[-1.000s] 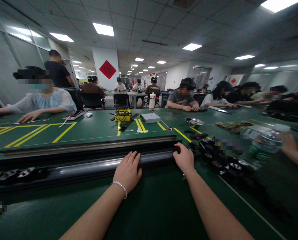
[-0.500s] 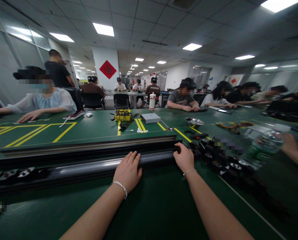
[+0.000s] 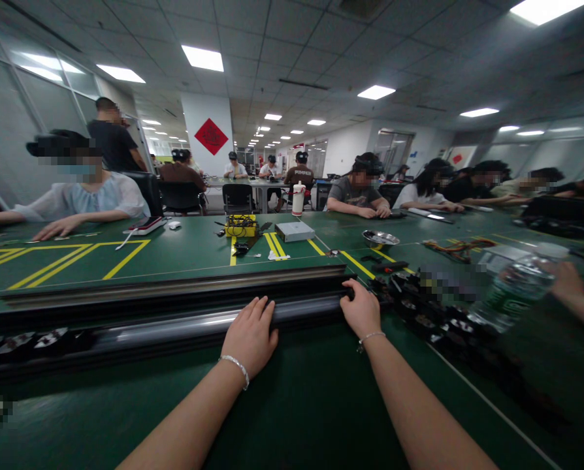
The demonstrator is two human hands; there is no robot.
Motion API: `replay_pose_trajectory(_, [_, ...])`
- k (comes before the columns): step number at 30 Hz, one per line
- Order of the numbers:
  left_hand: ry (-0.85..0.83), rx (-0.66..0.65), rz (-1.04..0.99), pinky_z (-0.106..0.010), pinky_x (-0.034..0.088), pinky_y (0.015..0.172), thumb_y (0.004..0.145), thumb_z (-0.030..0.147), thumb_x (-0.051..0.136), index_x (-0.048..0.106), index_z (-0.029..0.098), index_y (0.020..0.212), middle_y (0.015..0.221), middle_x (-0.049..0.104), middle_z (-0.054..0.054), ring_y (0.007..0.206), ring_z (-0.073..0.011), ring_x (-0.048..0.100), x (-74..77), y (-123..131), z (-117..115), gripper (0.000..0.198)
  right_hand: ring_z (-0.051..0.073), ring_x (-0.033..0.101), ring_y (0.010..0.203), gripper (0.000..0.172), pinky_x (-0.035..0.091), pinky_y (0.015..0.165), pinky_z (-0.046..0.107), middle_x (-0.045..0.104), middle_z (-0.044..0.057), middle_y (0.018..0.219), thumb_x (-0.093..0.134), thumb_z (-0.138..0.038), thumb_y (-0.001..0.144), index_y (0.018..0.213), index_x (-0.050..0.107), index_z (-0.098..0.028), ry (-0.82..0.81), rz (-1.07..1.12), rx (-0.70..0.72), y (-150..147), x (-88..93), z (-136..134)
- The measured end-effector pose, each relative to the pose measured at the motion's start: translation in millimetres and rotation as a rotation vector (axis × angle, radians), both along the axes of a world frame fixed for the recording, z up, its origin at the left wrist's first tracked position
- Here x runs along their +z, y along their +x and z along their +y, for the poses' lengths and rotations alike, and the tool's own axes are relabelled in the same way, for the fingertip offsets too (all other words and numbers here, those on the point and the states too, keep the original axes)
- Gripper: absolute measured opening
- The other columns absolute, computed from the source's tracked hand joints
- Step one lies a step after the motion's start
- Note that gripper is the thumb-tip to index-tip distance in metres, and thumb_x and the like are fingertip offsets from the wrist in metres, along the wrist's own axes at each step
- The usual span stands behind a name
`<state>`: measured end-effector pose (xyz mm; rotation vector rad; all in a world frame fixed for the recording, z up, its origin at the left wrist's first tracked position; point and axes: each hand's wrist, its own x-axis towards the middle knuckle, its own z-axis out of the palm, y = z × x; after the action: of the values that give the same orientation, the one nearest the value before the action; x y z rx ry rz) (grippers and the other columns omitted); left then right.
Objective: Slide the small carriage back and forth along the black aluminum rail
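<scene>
A long black metal rail lies across the green table in front of me, with a second rail just behind it. My left hand rests flat on the near rail, its fingers stretched over the top. My right hand curls round the right end of that rail and grips it. Both wrists wear thin bracelets.
A row of small black parts runs off to the right of the rail end. Another person's hand holds a water bottle at right. A yellow box, a grey box and a metal dish lie further back. Several people sit around the tables.
</scene>
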<state>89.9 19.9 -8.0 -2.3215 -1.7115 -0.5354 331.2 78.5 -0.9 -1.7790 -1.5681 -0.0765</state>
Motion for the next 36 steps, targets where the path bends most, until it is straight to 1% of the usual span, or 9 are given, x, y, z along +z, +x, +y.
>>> replay_pose_trajectory(22, [-0.013,-0.004,-0.014,-0.037,0.028,0.102,0.076,0.03,0.045,0.042,0.016,0.124,0.132,0.042,-0.008,0.123,-0.022,0.033,0.9,-0.1,-0.1,0.051,0.021,0.051,0.103,0.034,0.032,0.093,0.039,0.057,0.004,0.111,0.043,-0.014,0.066,0.096,0.056,-0.023,-0.009,-0.003,0.009,0.8,0.6,0.1])
replay_pose_trajectory(36, [0.003,-0.008,-0.008,-0.037,0.027,0.102,0.076,0.03,0.045,0.041,0.015,0.124,0.132,0.042,-0.008,0.123,-0.022,0.033,0.1,-0.3,-1.3,0.051,0.02,0.048,0.108,0.033,0.031,0.094,0.037,0.053,0.005,0.117,0.043,-0.012,0.065,0.094,0.056,-0.021,0.009,0.009,0.005,2.0,-2.7,1.9])
